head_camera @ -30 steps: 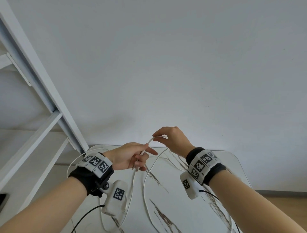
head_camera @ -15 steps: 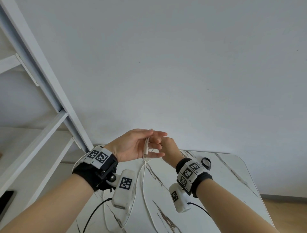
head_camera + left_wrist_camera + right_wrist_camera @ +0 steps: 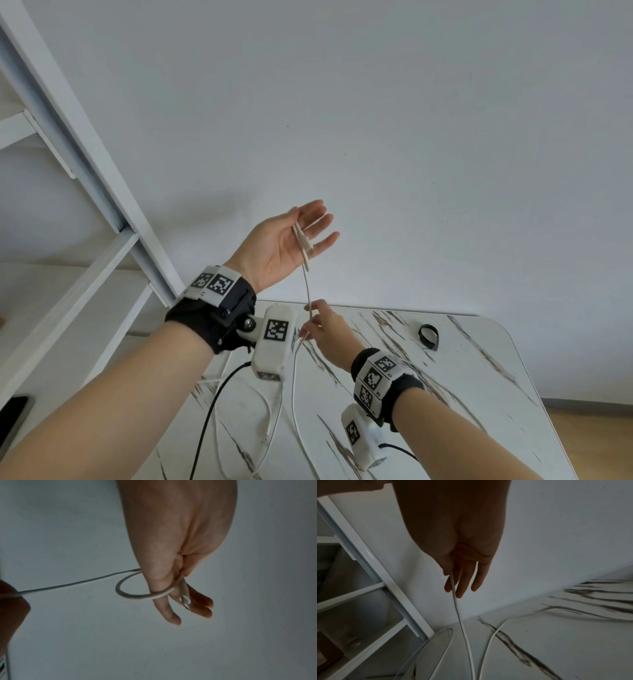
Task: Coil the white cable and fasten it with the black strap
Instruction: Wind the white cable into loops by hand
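The left hand (image 3: 281,245) is raised with the palm up and the fingers mostly straight, and the plug end of the white cable (image 3: 308,294) is tucked between its fingers, with a small loop round one finger in the left wrist view. The right hand (image 3: 323,330), lower down, pinches the same cable, which drops from there and lies in loose curves on the marble worktop (image 3: 479,394). The black strap (image 3: 429,336) sits on the far right of the worktop, well apart from both hands.

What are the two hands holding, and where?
Left hand pinches the thin white cable near its plug end, between thumb and fingers; right hand grips the same cable lower down.
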Demonstrator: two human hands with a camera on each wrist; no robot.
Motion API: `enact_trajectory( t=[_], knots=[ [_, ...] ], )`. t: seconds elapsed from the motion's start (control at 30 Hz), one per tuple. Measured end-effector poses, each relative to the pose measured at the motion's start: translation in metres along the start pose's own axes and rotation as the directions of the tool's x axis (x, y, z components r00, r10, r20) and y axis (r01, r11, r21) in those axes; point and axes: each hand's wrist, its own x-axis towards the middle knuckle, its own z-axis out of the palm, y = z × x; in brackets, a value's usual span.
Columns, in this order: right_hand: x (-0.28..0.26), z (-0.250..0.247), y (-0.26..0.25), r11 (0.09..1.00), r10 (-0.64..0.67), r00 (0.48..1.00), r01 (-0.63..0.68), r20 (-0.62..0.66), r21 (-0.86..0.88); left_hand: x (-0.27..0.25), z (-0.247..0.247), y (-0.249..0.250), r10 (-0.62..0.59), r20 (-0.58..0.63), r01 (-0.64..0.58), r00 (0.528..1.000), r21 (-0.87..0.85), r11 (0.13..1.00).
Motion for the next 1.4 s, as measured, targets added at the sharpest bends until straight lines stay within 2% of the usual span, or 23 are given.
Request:
enact_trajectory(
  t=[0.13, 0.3, 0.47, 0.63, 0.8, 0.87, 0.93, 1.0, 1.07, 1.17, 1.27, 1.33, 1.4],
  knots=[
    [-0.002, 0.003, 0.001, 1.0, -0.017, 0.999, 0.017, -0.036, -0.013, 0.016, -0.008, 0.005, 0.075, -0.094, -0.074, 0.993, 0.017, 0.997],
    [0.002, -0.007, -0.005, 0.994, -0.088, 0.994, 0.084, -0.069, -0.062, 0.025, -0.02, 0.007, 0.126, -0.171, -0.086, 0.977, 0.22, 0.972],
    [0.005, -0.019, -0.014, 0.952, -0.266, 0.95, 0.233, -0.163, -0.2, 0.025, -0.035, 0.005, 0.128, -0.163, -0.048, 0.978, 0.422, 0.905],
    [0.009, -0.027, -0.021, 0.903, -0.385, 0.906, 0.33, -0.177, -0.275, 0.023, -0.045, 0.0, 0.125, -0.188, 0.007, 0.974, 0.579, 0.815],
    [0.009, -0.031, -0.031, 0.856, -0.445, 0.89, 0.389, -0.104, -0.34, 0.02, -0.049, -0.009, 0.174, -0.218, 0.021, 0.96, 0.679, 0.734],
    [0.009, -0.032, -0.037, 0.821, -0.497, 0.865, 0.441, -0.073, -0.364, 0.018, -0.05, -0.014, 0.185, -0.237, 0.047, 0.954, 0.724, 0.688],
    [0.01, -0.033, -0.042, 0.792, -0.547, 0.835, 0.495, -0.055, -0.357, 0.016, -0.051, -0.018, 0.187, -0.258, 0.094, 0.948, 0.787, 0.61],
    [0.007, -0.038, -0.049, 0.817, -0.525, 0.849, 0.481, -0.063, -0.319, 0.013, -0.051, -0.02, 0.186, -0.263, 0.138, 0.947, 0.852, 0.506],
    [0.005, -0.044, -0.056, 0.848, -0.484, 0.872, 0.448, -0.071, -0.283, 0.01, -0.051, -0.022, 0.161, -0.266, 0.171, 0.95, 0.879, 0.445],
    [0.005, -0.053, -0.061, 0.875, -0.427, 0.903, 0.398, -0.05, -0.275, 0.002, -0.048, -0.023, 0.046, -0.271, 0.222, 0.961, 0.865, 0.45],
    [0.007, -0.056, -0.06, 0.859, -0.408, 0.913, 0.376, -0.023, -0.346, -0.004, -0.051, -0.025, -0.071, -0.279, 0.283, 0.958, 0.865, 0.414],
    [0.007, -0.059, -0.058, 0.839, -0.413, 0.91, 0.368, -0.031, -0.401, -0.007, -0.054, -0.025, -0.141, -0.281, 0.314, 0.949, 0.85, 0.423],
    [0.007, -0.061, -0.056, 0.829, -0.409, 0.911, 0.347, -0.053, -0.438, -0.01, -0.056, -0.025, -0.204, -0.287, 0.351, 0.936, 0.809, 0.472]
  ],
)
